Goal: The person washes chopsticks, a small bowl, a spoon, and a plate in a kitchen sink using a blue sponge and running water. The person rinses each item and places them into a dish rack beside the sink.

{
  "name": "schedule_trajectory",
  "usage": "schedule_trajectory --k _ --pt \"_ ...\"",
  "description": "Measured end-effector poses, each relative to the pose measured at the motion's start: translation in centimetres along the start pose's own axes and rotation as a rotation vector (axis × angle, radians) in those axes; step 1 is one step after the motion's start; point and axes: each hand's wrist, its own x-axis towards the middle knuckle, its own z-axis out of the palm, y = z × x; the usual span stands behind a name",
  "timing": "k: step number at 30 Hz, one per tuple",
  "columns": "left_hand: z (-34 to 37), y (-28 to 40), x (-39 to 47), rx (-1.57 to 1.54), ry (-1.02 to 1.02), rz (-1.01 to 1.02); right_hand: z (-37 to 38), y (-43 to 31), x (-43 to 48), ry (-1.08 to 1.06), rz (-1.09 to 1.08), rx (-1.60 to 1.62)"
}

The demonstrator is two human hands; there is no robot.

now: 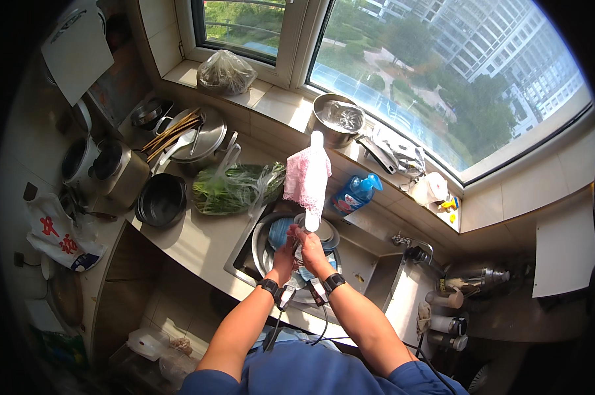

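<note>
My left hand (283, 257) and my right hand (313, 251) are close together over a round metal basin (256, 245) in the sink. Their fingers meet or nearly meet. Whether something is held between them is hidden. Beneath them, several dishes fill the basin, among them a blue bowl (279, 233) at its left side. Just beyond my fingertips is the lower end of a white faucet (313, 223), with a pink cloth (305, 180) draped over it. Both wrists wear black straps with cables attached.
A blue pump bottle (355, 193) stands behind the sink (364, 254). To the left are a bag of green vegetables (233, 190), a black pot (162, 200) and a lidded pot (201, 129) with chopsticks on top. A saucepan (338, 121) rests on the windowsill. Several bottles (443, 323) stand at right.
</note>
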Motion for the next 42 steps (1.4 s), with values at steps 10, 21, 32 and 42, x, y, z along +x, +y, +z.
schedule_trajectory --k 10,21,32,42 --pt "-1.4 1.1 4.0 -0.091 0.009 0.074 0.7 -1.0 0.8 -0.098 -0.073 -0.235" --pt "-6.9 9.9 6.3 0.749 -0.136 0.432 -1.3 0.5 0.2 0.010 0.043 0.045" --pt "-0.7 17.9 8.7 1.362 -0.327 0.854 -2.5 2.3 0.3 -0.041 -0.181 -0.189" --pt "1.1 14.5 21.6 1.764 -0.519 1.223 -8.8 -0.5 -5.0 0.339 -0.068 0.177"
